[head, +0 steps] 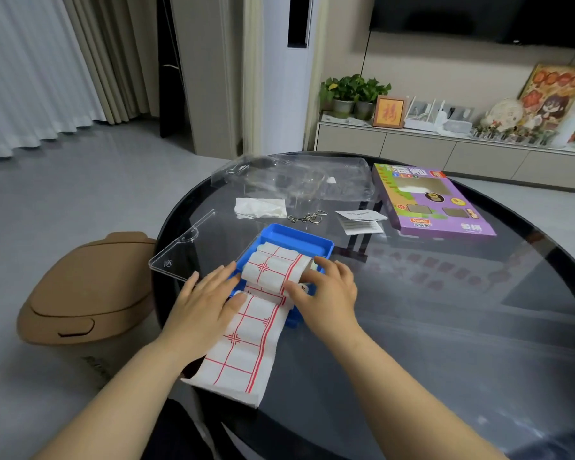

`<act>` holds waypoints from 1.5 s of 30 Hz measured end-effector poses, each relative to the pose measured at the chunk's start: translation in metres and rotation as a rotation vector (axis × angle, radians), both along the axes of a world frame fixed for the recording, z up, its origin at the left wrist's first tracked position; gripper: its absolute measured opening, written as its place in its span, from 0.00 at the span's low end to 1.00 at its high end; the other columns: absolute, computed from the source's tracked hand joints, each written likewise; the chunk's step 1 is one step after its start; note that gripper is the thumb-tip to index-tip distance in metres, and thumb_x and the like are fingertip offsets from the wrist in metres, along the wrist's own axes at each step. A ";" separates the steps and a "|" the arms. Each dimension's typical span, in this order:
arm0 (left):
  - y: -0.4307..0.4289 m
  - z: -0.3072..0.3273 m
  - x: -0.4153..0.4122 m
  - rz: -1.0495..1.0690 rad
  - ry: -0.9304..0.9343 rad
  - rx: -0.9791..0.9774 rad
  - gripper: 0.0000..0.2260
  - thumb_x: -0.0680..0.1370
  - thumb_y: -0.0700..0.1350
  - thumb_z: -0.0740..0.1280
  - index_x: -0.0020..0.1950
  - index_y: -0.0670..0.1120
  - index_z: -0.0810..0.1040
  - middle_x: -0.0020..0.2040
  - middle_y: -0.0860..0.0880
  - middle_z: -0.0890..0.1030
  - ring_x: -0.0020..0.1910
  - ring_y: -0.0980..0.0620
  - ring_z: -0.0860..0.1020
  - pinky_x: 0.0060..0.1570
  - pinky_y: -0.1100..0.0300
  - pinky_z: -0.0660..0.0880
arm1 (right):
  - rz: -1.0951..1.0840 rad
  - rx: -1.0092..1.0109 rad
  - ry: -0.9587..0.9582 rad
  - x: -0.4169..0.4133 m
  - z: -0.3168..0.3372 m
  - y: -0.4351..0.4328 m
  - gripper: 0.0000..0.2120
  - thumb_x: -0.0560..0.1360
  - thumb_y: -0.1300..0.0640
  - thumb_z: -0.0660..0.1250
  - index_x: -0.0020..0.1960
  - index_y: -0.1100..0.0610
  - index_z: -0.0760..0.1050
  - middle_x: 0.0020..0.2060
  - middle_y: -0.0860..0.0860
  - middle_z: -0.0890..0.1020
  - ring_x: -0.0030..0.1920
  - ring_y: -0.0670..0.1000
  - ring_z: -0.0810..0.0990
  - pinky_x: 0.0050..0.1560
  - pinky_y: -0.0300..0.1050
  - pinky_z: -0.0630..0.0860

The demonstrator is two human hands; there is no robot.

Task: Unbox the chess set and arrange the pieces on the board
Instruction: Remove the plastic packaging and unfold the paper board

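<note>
A white paper chess board [243,340] with red grid lines lies partly unrolled over a blue plastic tray [292,239] and hangs past the near table edge. Its far part is still a roll [274,268] on top of the tray. My left hand [206,300] lies flat with straight fingers on the sheet's left side. My right hand [326,287] grips the right end of the roll, thumb under and fingers over. What lies in the tray under the paper is hidden.
A clear plastic lid [186,244] lies left of the tray on the round dark glass table [445,327]. Behind are clear packaging [296,177], a crumpled white sheet [259,207], a metal wire puzzle [307,217], paper slips [361,220] and a purple game box [432,200]. A brown cardboard shape [83,293] sits on the floor.
</note>
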State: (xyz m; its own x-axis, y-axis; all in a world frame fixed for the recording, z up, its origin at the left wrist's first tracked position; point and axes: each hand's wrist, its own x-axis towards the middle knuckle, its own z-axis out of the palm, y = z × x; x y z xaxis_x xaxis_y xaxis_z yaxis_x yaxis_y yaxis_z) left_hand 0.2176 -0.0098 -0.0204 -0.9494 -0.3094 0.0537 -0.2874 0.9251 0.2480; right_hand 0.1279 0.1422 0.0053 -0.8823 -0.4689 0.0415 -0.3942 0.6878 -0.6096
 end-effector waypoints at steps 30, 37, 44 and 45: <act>0.055 0.073 -0.025 -0.034 0.372 0.801 0.23 0.70 0.65 0.55 0.49 0.49 0.77 0.47 0.52 0.75 0.48 0.56 0.70 0.42 0.75 0.63 | 0.141 -0.577 -0.301 -0.014 0.067 0.089 0.07 0.75 0.64 0.62 0.48 0.63 0.79 0.52 0.46 0.79 0.43 0.34 0.77 0.47 0.23 0.72; 0.107 0.088 -0.027 0.032 0.355 1.137 0.13 0.75 0.52 0.63 0.38 0.45 0.79 0.39 0.52 0.81 0.42 0.56 0.76 0.42 0.67 0.69 | 0.293 -0.255 -0.147 0.001 0.076 0.127 0.07 0.75 0.61 0.63 0.49 0.61 0.79 0.53 0.33 0.68 0.59 0.38 0.65 0.53 0.26 0.64; 0.121 0.082 -0.022 -0.046 0.790 0.201 0.15 0.71 0.52 0.67 0.32 0.42 0.80 0.33 0.53 0.74 0.37 0.52 0.72 0.41 0.60 0.66 | 0.234 -0.229 -0.153 0.014 0.074 0.147 0.05 0.74 0.60 0.64 0.45 0.55 0.79 0.56 0.39 0.70 0.60 0.40 0.66 0.50 0.19 0.64; 0.121 0.081 -0.021 -0.073 0.869 0.114 0.16 0.69 0.53 0.65 0.32 0.41 0.81 0.32 0.51 0.76 0.36 0.51 0.72 0.40 0.59 0.67 | 0.238 -0.255 -0.203 0.016 0.073 0.149 0.05 0.75 0.60 0.64 0.43 0.55 0.79 0.55 0.40 0.72 0.59 0.41 0.70 0.52 0.23 0.67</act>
